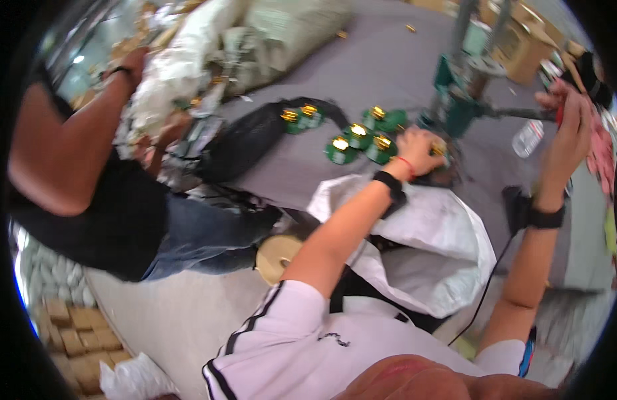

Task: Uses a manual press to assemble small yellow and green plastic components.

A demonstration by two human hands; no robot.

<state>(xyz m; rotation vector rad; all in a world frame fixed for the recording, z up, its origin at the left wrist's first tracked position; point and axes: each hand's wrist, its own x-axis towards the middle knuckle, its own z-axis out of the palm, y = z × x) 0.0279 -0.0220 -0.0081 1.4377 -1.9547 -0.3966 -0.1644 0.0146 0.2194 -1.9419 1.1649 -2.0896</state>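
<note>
My left hand (417, 152) reaches to the foot of a green hand press (462, 100), its fingers closed on a small green-and-gold piece (439, 152) there. Raised at the right, my right hand (570, 120) is closed round the end of the press's lever (522, 112), where a bit of red shows. Left of the press lie several round green pieces with shiny gold domes (359, 133), in a loose cluster. An open white woven sack (455, 247) hangs between my arms, below the table edge.
A grey-covered table (388, 60) carries a black mesh bag (245, 147), large filled sacks (282, 40), a clear bottle (527, 139) and a cardboard box (525, 50). Another person (88, 180) in black works close on the left. Small brown boxes (85, 340) stand at lower left.
</note>
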